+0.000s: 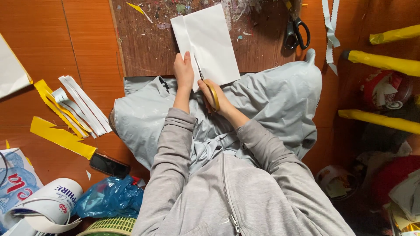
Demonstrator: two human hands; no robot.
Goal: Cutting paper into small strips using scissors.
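STEP: cutting white paper sheet [210, 41] lengthwise | left hand [183, 72] pinning its near edge | right hand [214, 98] gripping yellow-handled scissors [205, 85] | NEXT: likely advancing blades farther, straight.

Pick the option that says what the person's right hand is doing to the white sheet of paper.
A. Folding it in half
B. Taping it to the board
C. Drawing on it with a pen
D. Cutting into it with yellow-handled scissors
D: the right hand grips yellow-handled scissors whose blades run up into the white paper, while the left hand holds the sheet's lower left edge down.
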